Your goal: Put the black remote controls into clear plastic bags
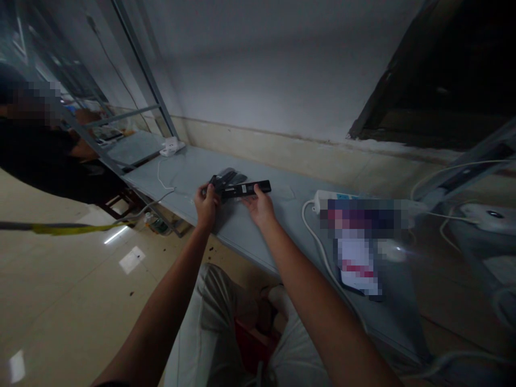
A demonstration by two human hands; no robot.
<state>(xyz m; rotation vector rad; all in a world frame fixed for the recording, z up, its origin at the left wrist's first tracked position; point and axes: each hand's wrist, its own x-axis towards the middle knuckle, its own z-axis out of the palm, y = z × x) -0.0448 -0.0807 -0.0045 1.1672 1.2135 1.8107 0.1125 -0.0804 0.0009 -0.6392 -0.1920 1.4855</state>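
Observation:
A long, flat black bar with small white labels (236, 191) lies across both hands above the shelf-like table. My right hand (260, 208) is closed on its right half, thumb on top and fingers underneath. At the bar's left end, my left hand (207, 203) is closed with fingers pinched round something dark; whether that is the bar's end or a separate small piece I cannot tell. Just behind the bar sit several dark, flat pieces (230, 175) in what looks like clear plastic, partly hidden by the bar and my left hand.
The grey-blue table (258, 242) runs along the wall. A white power strip (318, 201) with a cable and a phone (357, 269) lie to the right. A white adapter (171, 146) stands at the far left. Another person (36, 140) sits beyond the metal frame (161, 115).

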